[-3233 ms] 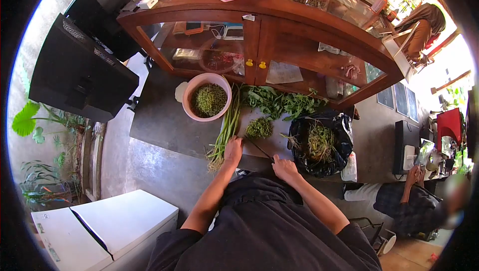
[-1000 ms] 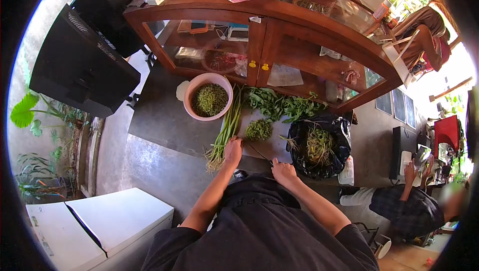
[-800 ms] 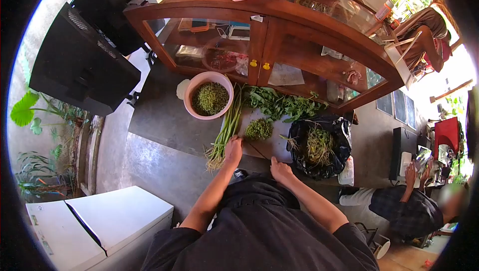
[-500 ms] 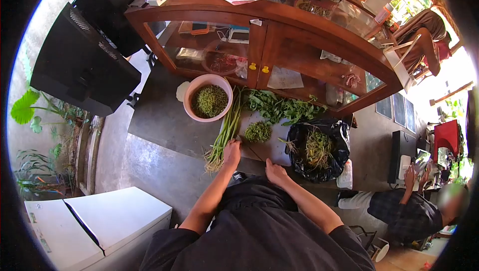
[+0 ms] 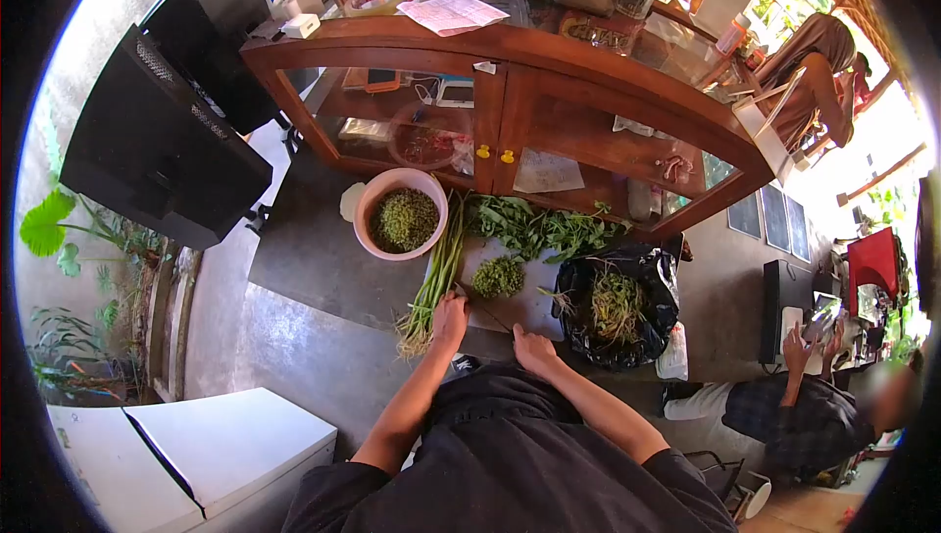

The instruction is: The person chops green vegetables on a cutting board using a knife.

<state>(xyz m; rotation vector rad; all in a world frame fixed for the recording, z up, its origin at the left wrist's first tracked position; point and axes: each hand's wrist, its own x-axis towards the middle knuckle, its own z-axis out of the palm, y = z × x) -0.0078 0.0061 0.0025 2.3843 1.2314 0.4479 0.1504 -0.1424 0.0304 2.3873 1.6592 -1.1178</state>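
A bunch of spring onions (image 5: 431, 283) lies lengthwise, roots toward me, at the left of a light board (image 5: 544, 283). My left hand (image 5: 450, 321) is closed at the bunch's right edge, its fingers curled round spring onion; the fingertips are partly hidden. In my right hand (image 5: 535, 350), closed at the board's near edge, is a thin dark knife (image 5: 497, 318) pointing forward and left. Ahead of the knife sits a small heap of chopped greens (image 5: 498, 278). Leafy green stems (image 5: 549, 226) lie along the far side of the board.
A pink bucket (image 5: 440, 202) with chopped greens stands at the left. To the right, a black plastic bag (image 5: 667, 283) holds rooty trimmings (image 5: 618, 307). A wooden glass-fronted cabinet (image 5: 500, 126) borders the far side. Another person (image 5: 784, 410) handles something at the right.
The view has shifted slightly, so the table items appear lower and a little further left. Both hands keep nearly the same places by the board, with the knife still in my right hand.
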